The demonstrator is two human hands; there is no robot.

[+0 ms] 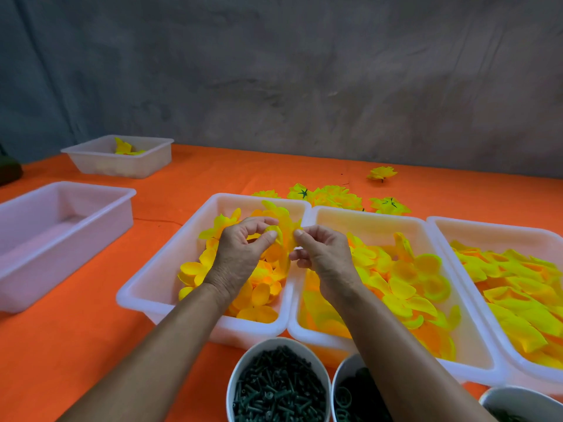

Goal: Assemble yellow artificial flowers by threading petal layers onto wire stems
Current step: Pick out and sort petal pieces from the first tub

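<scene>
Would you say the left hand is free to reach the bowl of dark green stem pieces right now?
Probably not yet: the left hand is pinching a yellow petal layer. Otherwise the bowl sits open, unobstructed.

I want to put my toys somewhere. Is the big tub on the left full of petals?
No, the left tub shows only its bare white bottom, while the petals fill the tubs further right.

Five white trays (170, 260), three round tubs (243, 360), two hands (240, 251), roughly six finished flowers (382, 173) behind.
</scene>
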